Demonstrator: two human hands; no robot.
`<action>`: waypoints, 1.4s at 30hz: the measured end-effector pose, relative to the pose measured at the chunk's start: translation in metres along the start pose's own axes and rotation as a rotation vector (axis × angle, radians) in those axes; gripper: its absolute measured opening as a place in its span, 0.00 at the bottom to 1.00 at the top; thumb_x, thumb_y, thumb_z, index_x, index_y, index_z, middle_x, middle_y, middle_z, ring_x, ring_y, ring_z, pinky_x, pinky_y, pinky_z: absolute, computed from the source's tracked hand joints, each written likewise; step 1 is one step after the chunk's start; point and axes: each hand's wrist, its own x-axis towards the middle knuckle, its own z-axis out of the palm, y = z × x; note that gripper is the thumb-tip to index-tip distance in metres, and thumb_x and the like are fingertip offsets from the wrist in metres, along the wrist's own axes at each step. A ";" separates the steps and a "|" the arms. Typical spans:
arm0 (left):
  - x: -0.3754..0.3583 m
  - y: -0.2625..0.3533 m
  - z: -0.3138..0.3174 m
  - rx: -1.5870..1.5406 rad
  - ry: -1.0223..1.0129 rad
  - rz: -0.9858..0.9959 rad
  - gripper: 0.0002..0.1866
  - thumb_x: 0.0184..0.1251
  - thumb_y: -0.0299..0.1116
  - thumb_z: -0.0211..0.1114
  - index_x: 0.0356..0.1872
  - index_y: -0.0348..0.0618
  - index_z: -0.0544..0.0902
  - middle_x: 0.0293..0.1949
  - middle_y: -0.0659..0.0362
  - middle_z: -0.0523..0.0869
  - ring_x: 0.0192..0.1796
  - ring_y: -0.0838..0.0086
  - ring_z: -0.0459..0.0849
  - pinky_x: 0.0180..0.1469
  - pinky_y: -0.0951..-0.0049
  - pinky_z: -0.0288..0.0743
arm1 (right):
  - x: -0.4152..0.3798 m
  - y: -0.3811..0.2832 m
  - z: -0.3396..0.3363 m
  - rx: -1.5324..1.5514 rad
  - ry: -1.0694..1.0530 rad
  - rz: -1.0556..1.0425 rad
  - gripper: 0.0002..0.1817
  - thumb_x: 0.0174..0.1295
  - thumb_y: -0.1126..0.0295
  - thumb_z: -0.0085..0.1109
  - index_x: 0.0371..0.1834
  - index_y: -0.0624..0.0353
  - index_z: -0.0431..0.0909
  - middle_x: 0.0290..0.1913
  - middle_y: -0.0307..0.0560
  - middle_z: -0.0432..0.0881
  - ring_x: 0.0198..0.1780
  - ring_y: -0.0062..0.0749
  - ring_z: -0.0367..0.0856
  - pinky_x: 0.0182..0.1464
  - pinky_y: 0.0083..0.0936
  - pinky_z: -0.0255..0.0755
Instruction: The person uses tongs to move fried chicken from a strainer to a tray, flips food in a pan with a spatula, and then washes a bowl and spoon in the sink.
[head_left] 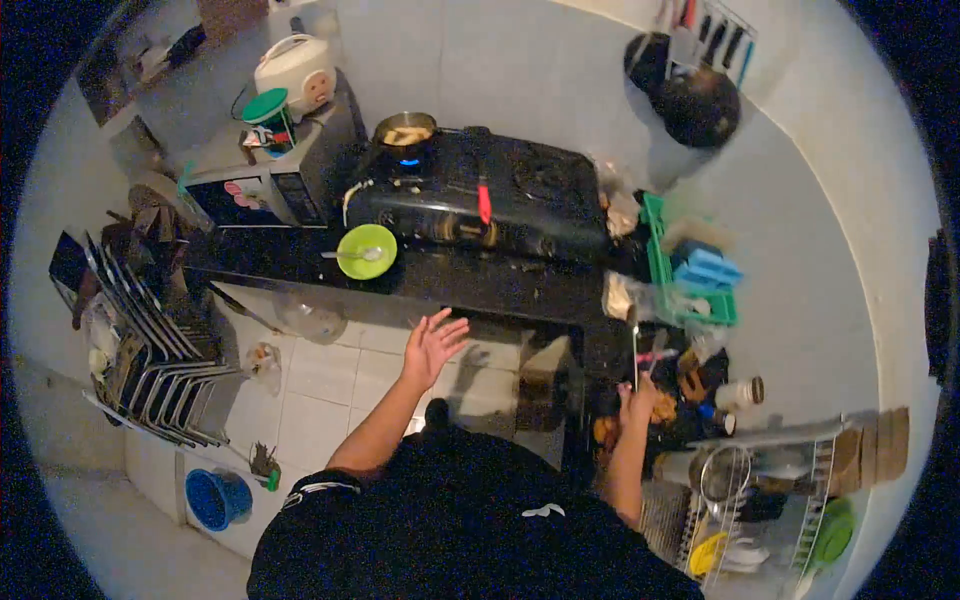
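My left hand (434,347) is held out in front of the black counter (470,280), palm showing and fingers spread, with nothing in it. Off to the right, my right hand (636,400) is closed round a long, thin metal utensil (634,350) that points away from me; its exact kind cannot be made out. Clear plastic bags lie around the utensil's far end. On the counter, a lime-green bowl (355,262) with a spoon (371,254) in it is beyond my left hand. A small pan (407,118) with pale pieces of food sits over a blue flame.
The black stove (540,200) carries a red-handled utensil (485,204). A green basket (660,245) holds blue items at the right wall. A dish rack (690,530) stands at lower right. On the left are a microwave (240,200), a rice cooker (300,72) and stacked metal-framed chairs (165,365).
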 end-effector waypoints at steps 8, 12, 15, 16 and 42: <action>0.023 0.059 -0.048 0.105 0.036 -0.168 0.30 0.75 0.54 0.43 0.66 0.43 0.66 0.57 0.45 0.79 0.58 0.61 0.79 0.60 0.60 0.73 | -0.019 -0.015 0.053 0.339 -0.093 0.118 0.07 0.67 0.72 0.57 0.43 0.63 0.73 0.42 0.46 0.79 0.42 0.33 0.80 0.45 0.21 0.77; 0.032 0.059 -0.052 0.190 0.047 -0.266 0.30 0.74 0.54 0.44 0.66 0.43 0.66 0.55 0.47 0.80 0.57 0.63 0.80 0.58 0.61 0.74 | -0.026 -0.025 0.087 0.433 -0.143 0.050 0.07 0.64 0.81 0.55 0.43 0.61 0.71 0.48 0.50 0.79 0.51 0.36 0.79 0.49 0.23 0.77; 0.045 0.054 -0.052 0.267 0.036 -0.325 0.31 0.74 0.55 0.46 0.66 0.42 0.67 0.54 0.48 0.81 0.55 0.65 0.80 0.57 0.63 0.75 | -0.004 -0.022 0.074 0.355 -0.221 0.044 0.12 0.62 0.84 0.56 0.46 0.58 0.70 0.54 0.53 0.78 0.51 0.39 0.80 0.49 0.26 0.79; 0.049 0.052 -0.050 0.298 0.036 -0.357 0.31 0.73 0.56 0.47 0.66 0.42 0.67 0.53 0.48 0.81 0.54 0.66 0.81 0.56 0.64 0.75 | -0.001 -0.023 0.072 0.273 -0.236 0.012 0.13 0.62 0.84 0.56 0.46 0.58 0.70 0.54 0.53 0.78 0.50 0.39 0.80 0.48 0.27 0.79; 0.113 0.032 -0.006 0.794 0.082 -0.375 0.20 0.71 0.39 0.56 0.58 0.39 0.72 0.38 0.55 0.83 0.37 0.73 0.80 0.42 0.73 0.75 | 0.098 0.054 0.054 -0.249 0.709 -0.047 0.15 0.66 0.64 0.59 0.48 0.62 0.70 0.43 0.47 0.78 0.42 0.31 0.76 0.43 0.29 0.70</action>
